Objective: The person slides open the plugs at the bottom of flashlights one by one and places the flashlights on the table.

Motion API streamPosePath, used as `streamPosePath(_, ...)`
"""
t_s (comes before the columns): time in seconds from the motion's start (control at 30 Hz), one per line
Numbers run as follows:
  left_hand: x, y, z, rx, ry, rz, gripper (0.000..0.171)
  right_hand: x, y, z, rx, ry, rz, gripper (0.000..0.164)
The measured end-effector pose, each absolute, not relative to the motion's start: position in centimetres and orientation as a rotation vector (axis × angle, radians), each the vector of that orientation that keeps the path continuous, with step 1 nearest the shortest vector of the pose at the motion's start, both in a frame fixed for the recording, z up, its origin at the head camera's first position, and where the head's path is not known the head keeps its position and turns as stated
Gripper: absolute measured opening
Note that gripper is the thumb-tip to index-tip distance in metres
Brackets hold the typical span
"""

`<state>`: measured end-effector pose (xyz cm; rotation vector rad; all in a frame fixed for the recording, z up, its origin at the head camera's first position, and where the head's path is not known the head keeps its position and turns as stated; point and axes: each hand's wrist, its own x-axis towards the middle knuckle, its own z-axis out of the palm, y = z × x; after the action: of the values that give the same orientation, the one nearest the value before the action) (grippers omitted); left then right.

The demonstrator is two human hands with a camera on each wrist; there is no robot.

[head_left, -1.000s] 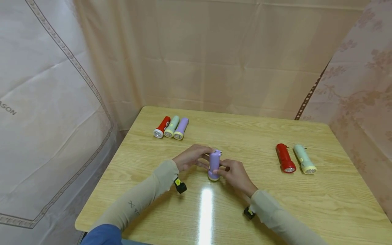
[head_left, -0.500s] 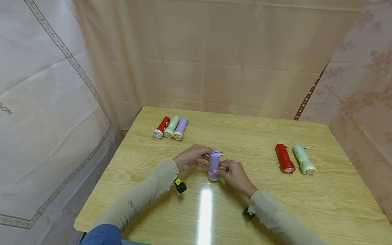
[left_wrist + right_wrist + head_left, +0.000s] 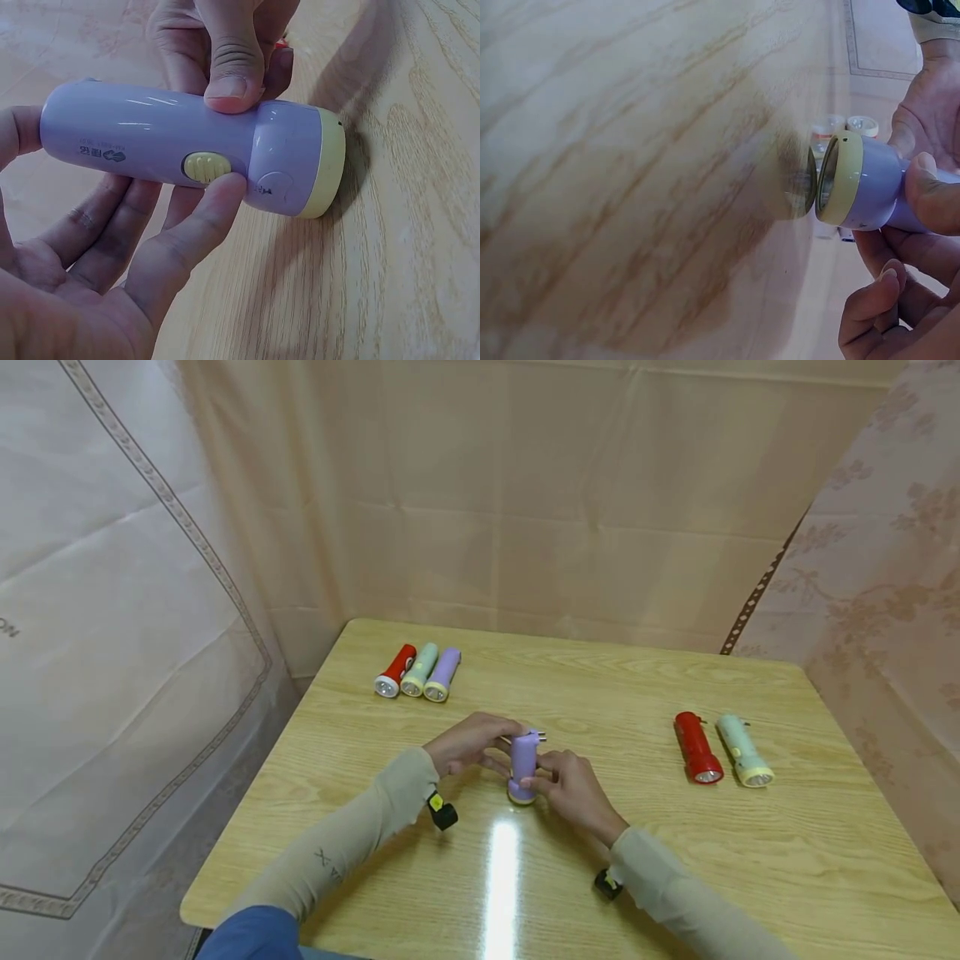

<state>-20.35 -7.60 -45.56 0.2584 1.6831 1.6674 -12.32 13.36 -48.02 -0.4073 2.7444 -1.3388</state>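
At far left on the counter (image 3: 420, 902), a white-headed red flashlight (image 3: 395, 672), a yellow-rimmed mint flashlight (image 3: 420, 671) and a lying purple flashlight (image 3: 443, 676) sit almost side by side; one that rolled would probably disturb its neighbours.

Near the middle, the left hand (image 3: 471, 745) has its fingers bent about the tail end and body of the upright purple flashlight (image 3: 522, 768), lens down. One fingertip lies right beside the yellow slide switch (image 3: 207, 167), so a small slip could knock it. The plug prongs (image 3: 542, 737) stick out rightward at the top and might catch.

The right hand (image 3: 577, 795) pinches the neck, fingers narrow. If that pinch slackened, the smooth body could tilt or slide; whether the rim quite touches the counter is hard to judge.

Farther right, an all-red flashlight (image 3: 698, 748) and a pale mint flashlight (image 3: 746, 751) lie well apart from the hands, at little risk.
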Motion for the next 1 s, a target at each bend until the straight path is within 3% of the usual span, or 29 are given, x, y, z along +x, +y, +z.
streamPosePath(0.23, -20.12, -7.46, -45.32, 0.247, 1.669, 1.681, 0.038, -12.23, 13.3, -47.9, -0.389, 2.712, -1.371, 0.013)
streamPosePath(1.0, -20.08, -7.97, -46.17, 0.284, 1.697, 1.734, 0.044, -12.54, 13.22, -48.05, -0.318, 2.68, -1.388, 0.041)
